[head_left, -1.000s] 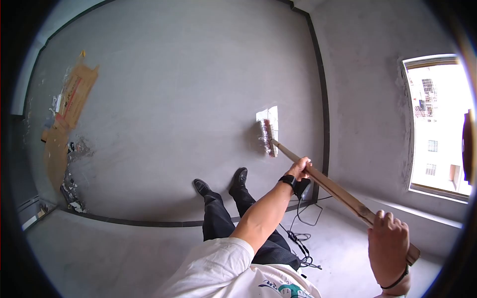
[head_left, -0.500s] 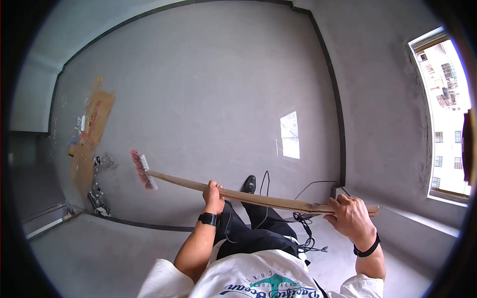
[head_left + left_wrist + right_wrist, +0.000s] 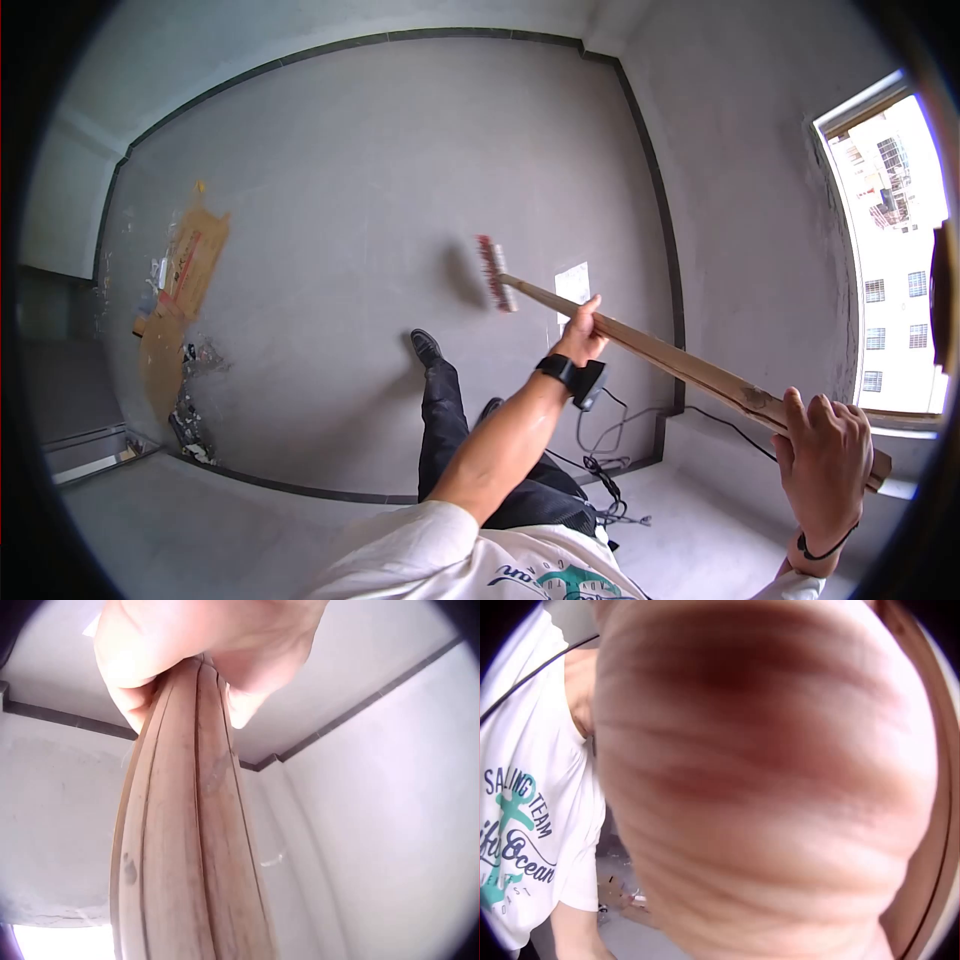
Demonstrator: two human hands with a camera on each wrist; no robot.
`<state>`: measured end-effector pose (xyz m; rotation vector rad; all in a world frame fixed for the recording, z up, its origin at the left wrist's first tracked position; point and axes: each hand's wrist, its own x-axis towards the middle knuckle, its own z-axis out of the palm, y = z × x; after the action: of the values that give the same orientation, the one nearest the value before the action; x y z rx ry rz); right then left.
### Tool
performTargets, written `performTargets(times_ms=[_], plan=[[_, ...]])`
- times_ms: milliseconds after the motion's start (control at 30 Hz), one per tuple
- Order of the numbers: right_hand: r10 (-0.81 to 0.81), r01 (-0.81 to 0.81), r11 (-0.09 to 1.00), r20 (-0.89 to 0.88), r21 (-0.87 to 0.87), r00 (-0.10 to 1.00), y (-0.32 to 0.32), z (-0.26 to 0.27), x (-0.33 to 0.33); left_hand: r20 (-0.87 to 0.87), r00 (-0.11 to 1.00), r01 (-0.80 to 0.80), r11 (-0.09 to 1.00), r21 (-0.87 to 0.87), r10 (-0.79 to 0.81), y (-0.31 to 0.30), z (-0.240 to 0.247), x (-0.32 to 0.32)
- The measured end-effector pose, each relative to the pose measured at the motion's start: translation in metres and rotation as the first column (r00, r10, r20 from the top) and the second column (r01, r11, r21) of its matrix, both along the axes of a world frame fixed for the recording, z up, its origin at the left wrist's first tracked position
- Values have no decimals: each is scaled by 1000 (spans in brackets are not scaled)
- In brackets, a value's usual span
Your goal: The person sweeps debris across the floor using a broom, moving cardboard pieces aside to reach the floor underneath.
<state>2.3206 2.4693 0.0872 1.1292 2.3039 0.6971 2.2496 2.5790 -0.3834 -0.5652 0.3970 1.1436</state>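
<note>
A broom [image 3: 690, 366] with a thick, cracked wooden handle slants across the right half of the head view. Its red-and-white bristled head [image 3: 497, 273] points away over the grey floor, a soft dark shadow lying to its left. Partway along the handle my left hand [image 3: 583, 335] grips it. In the left wrist view the fingers wrap around the wood [image 3: 180, 817]. Near the handle's end my right hand [image 3: 828, 455] holds it, fingers curled over the top. The right wrist view is mostly filled by that hand [image 3: 765, 787], with the handle's edge at its right.
Flattened cardboard [image 3: 195, 262] lies at the left, with a pile of debris [image 3: 192, 410] beside it. Black cables [image 3: 603, 468] trail near my legs. A window [image 3: 895, 240] opens in the right wall. Dark skirting [image 3: 655, 170] edges the floor. One black shoe [image 3: 425, 347] stands forward.
The broom head swung from the right to the far left near the debris, then back to right of centre. Both hands kept hold of the handle. The feet shifted.
</note>
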Motion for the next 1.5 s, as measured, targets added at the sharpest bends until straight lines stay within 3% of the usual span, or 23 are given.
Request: performTargets(times_ms=[100, 200, 233, 300, 367, 433, 467, 500, 567, 667, 700, 733, 767, 800, 867, 1033, 1100, 1167, 1267, 1367, 1400, 1467, 1500], plan=[[-37, 31, 999, 256, 30, 966, 22, -20, -76, 210, 977, 43, 999, -17, -38, 64, 1, 0], [149, -159, 987, 392, -7, 908, 54, -59, -139, 286, 944, 156, 987, 42, -162, 119, -45, -14], [191, -196, 980, 399, -29, 897, 68, -69, -157, 219, 973, 90, 994, -64, -74, 125, -50, -26], [184, -163, 983, 414, -84, 892, 103, -73, -197, 194, 979, 67, 997, 24, -71, 128, -42, -87], [197, -141, 976, 393, -167, 898, 133, -69, -236, 113, 993, -31, 999, 42, 26, 130, -111, -122], [166, -117, 962, 190, -245, 968, 169, -51, -267, 2, 974, -225, 969, -97, 227, 111, -107, -196], [159, -130, 945, 75, -301, 984, 181, -43, -278, -63, 967, -253, 958, -136, 247, 91, -69, -245], [207, -172, 927, 73, -334, 976, 191, -45, -289, -121, 956, -286, 940, -186, 267, 61, -29, -295], [165, -107, 868, 77, -484, 983, 204, -68, -318, -302, 857, -494, 831, -255, 416, 18, -45, -348], [357, -289, 714, -22, -638, 934, 211, -170, -352, -675, 734, -502, 729, -465, 75, -62, -147, -425], [444, -394, 638, -103, -662, 890, 207, -220, -355, -702, 711, -514, 651, -559, -42, -93, -144, -453], [414, -437, 584, -212, -684, 885, 194, -258, -360, -708, 687, -529, 556, -641, -163, -122, -141, -480], [353, -511, 542, -371, -667, 859, 185, -268, -369, -790, 560, -638, 480, -603, -249, -153, -182, -491], [314, -520, 499, -414, -693, 854, 189, -275, -379, -749, 570, -581, 479, -659, -338, -166, -124, -505], [241, -471, 469, -404, -747, 882, 205, -274, -385, -688, 671, -589, 366, -720, -274, -164, -93, -509], [286, -581, 512, -513, -633, 810, 279, -234, -414, -728, 683, -688, 378, -619, 51, -92, -95, -525], [316, -547, 599, -455, -585, 832, 311, -201, -421, -720, 694, -619, 527, -583, 19, -36, -92, -518], [289, -462, 673, -369, -578, 883, 346, -173, -423, -712, 659, -684, 587, -433, 242, 34, -94, -505], [178, -328, 759, -305, -563, 936, 394, -155, -406, -804, 584, -638, 675, -371, 109, 139, -94, -484], [190, -268, 806, -199, -528, 961, 418, -133, -415, -676, 699, -553, 776, -302, 235, 239, -130, -463], [198, -247, 824, -149, -511, 969, 423, -137, -416, -652, 755, -439, 795, -419, 73, 253, -95, -475], [257, -275, 801, -109, -532, 960, 448, -153, -403, -558, 829, -378, 758, -531, 22, 295, -125, -464], [308, -302, 776, -85, -554, 948, 462, -163, -396, -551, 835, -318, 816, -484, -1, 300, -128, -464]])
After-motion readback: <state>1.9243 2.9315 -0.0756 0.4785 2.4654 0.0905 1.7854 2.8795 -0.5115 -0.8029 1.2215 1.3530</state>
